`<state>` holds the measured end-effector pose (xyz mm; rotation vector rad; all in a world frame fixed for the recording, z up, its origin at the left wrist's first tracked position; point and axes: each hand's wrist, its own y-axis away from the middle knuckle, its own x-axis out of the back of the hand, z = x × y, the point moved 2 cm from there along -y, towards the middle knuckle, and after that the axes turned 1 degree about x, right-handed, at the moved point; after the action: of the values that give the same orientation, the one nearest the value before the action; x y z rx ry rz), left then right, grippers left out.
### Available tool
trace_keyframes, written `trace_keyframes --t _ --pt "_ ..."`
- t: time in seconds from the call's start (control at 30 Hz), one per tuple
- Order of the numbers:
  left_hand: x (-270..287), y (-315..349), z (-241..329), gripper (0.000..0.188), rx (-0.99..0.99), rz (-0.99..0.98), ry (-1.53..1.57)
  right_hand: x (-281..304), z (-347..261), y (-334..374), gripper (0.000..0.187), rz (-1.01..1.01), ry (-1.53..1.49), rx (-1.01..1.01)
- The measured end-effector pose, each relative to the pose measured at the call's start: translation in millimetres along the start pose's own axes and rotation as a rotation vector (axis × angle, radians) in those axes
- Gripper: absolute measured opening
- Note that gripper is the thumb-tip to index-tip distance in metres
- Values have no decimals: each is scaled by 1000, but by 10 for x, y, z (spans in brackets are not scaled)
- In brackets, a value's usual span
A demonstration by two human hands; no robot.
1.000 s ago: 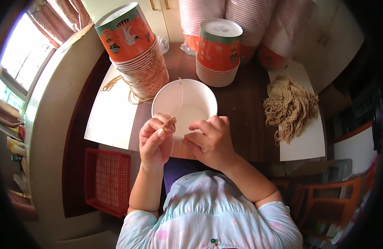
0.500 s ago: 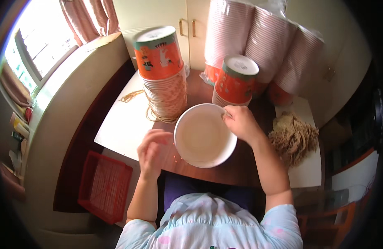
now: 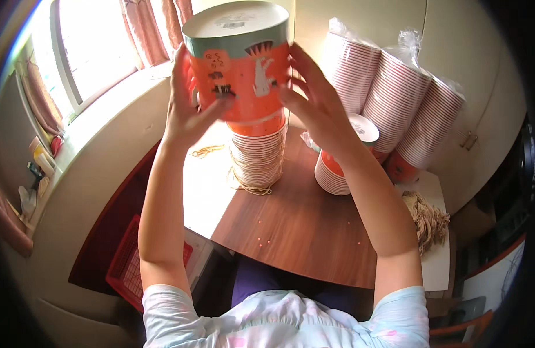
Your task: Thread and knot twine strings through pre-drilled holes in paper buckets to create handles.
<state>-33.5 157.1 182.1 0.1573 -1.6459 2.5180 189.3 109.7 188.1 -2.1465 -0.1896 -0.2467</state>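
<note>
Between my left hand and my right hand is a large orange paper bucket with a green band and printed figures. It is upside down, its white base facing up. My fingers are curved round its sides. Directly below it stands a stack of nested upside-down buckets, with beige cords hanging around their rims. The held bucket hides the top of that stack, so whether the two touch I cannot tell. To the right, partly behind my right forearm, is a shorter stack of buckets.
Plastic-wrapped stacks of paper buckets lean at the back right. A bundle of beige cords lies on the table's right side. Small pink bits dot the brown tabletop. A red plastic basket sits low at the left, below the window ledge.
The bucket, earlier open side up in front of me with my right hand at its rim, is now upside down above the left stack. Both hands have moved up and forward, gripping it.
</note>
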Motion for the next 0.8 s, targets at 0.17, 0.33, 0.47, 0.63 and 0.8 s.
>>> trace_keyframes --t 0.17,0.33,0.47,0.63,0.8 --pt "-100 -164 -779 122 248 14 -80 -116 508 -260 71 20 187 17" --pt "-523 35 -1277 121 355 6 4 -54 1200 -77 60 23 184 -152" --pt "-606 357 -1551 129 421 61 -152 18 1297 396 49 -53 107 -423" --pt "-528 433 -1402 122 439 97 -443 487 861 823 34 38 1071 -269" --pt "-1270 878 -720 88 -205 250 -726 1264 770 1261 32 77 1486 -334"
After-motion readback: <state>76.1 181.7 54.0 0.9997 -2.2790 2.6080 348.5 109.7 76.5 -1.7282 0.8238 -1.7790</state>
